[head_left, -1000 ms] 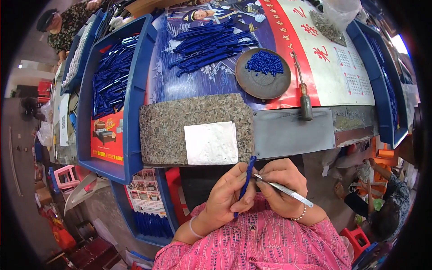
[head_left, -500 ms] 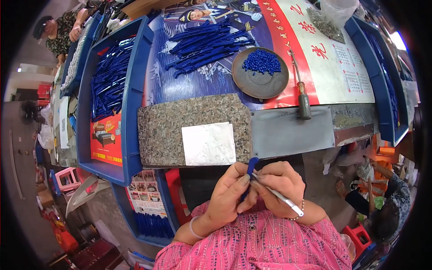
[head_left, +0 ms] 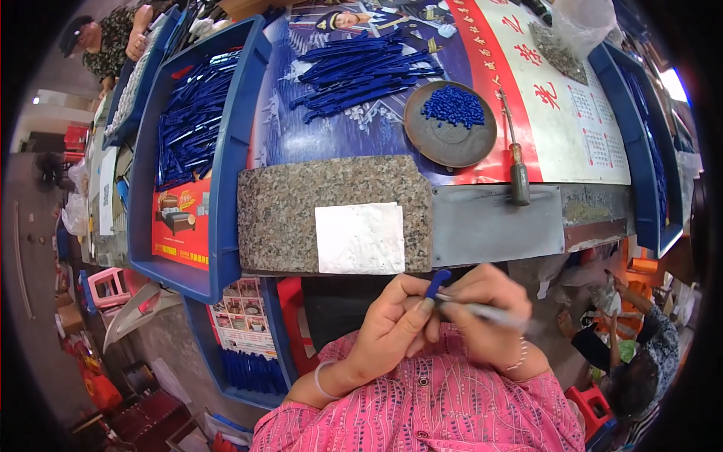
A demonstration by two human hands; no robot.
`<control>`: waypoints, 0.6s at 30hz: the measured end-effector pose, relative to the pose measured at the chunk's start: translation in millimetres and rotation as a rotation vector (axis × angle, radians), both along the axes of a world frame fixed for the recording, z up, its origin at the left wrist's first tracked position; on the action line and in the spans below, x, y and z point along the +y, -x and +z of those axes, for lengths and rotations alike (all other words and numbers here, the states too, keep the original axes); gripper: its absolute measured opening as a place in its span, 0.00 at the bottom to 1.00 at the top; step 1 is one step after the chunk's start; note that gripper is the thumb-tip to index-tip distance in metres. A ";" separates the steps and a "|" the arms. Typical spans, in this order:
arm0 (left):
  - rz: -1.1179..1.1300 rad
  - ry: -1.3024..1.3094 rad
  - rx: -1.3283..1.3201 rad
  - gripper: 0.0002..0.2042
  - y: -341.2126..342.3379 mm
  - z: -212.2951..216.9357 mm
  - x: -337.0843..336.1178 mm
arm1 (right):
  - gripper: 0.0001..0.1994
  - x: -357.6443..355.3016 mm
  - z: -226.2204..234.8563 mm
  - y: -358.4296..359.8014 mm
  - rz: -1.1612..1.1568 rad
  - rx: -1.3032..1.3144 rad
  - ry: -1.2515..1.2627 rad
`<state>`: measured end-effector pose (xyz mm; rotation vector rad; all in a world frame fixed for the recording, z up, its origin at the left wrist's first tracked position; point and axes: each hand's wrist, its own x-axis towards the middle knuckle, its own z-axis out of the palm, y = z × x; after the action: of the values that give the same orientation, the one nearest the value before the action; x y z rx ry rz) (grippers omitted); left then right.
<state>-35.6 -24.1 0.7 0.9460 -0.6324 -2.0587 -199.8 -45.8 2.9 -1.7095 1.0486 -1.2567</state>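
Above my lap, my left hand (head_left: 388, 316) is closed on a slim blue plastic piece (head_left: 436, 283), whose rounded end sticks up past the thumb. Close against it is my right hand (head_left: 489, 301), closed round a slim pale-grey handled tool (head_left: 493, 316). Motion smears that hand and the tool, and its working tip is hidden by my fingers. Just beyond my hands, a folded white paper (head_left: 360, 238) lies on a speckled stone slab (head_left: 279, 218).
Long blue pieces (head_left: 361, 71) are heaped on the table near a round dish (head_left: 422, 147) of small blue parts. A screwdriver (head_left: 518, 169) lies right of it. Blue trays (head_left: 239, 135) with more pieces stand left and right (head_left: 629, 113). Other people are at both sides.
My right hand has shifted a little right with the tool, which now lies flatter. The blue piece leans more to the right in my left hand. The whole view has shifted slightly.
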 end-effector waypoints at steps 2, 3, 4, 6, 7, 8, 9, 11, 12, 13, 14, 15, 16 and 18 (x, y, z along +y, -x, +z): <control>-0.006 0.039 -0.052 0.10 -1.5 0.1 -1.4 | 0.03 -1.2 0.7 20.2 -0.171 -0.195 -0.184; -0.002 0.050 -0.074 0.10 -2.8 0.4 -3.8 | 0.03 -7.4 14.1 29.6 -0.351 -0.237 -0.247; 0.003 0.050 -0.061 0.10 -4.3 1.9 -5.1 | 0.04 -17.6 28.1 39.9 -0.530 -0.279 -0.307; 0.030 0.027 -0.060 0.10 -6.1 5.0 -3.7 | 0.03 -36.3 33.3 86.9 -0.616 0.004 -0.322; 0.035 0.030 -0.054 0.10 -7.7 4.5 -3.1 | 0.05 -47.7 29.7 110.2 -0.605 0.084 -0.352; 0.020 0.020 -0.062 0.10 -9.9 3.7 -2.9 | 0.07 -60.5 25.9 129.7 -0.594 0.164 -0.381; 0.015 0.009 -0.075 0.09 -12.6 2.4 -2.2 | 0.07 -76.5 21.1 141.3 -0.580 0.167 -0.377; 0.011 -0.005 -0.075 0.09 -15.6 1.6 -2.4 | 0.13 -100.4 16.9 159.6 -0.478 0.490 -0.547; 0.004 -0.020 -0.082 0.09 -17.4 1.7 -2.7 | 0.13 -107.3 11.4 166.9 -0.477 0.497 -0.541; 0.008 -0.017 -0.075 0.09 -18.6 1.9 -2.8 | 0.16 -112.7 3.6 173.0 -0.476 0.570 -0.561; 0.016 -0.045 -0.081 0.09 -20.1 2.2 -2.5 | 0.19 -116.8 0.9 172.3 -0.471 0.645 -0.582; 0.023 -0.073 -0.086 0.09 -21.9 2.3 -2.4 | 0.23 -117.7 5.6 167.8 -0.516 0.741 -0.613; 0.028 -0.073 -0.080 0.09 -23.8 2.0 -2.6 | 0.23 -116.6 5.5 168.9 -0.513 0.748 -0.610; 0.044 -0.076 -0.100 0.10 -28.2 -0.3 -2.5 | 0.24 -115.2 4.9 161.1 -0.640 1.047 -0.194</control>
<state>-7.4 -26.6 0.4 1.1026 -0.5834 -2.0180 -360.8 -161.0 7.8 -1.9475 2.3713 -0.4579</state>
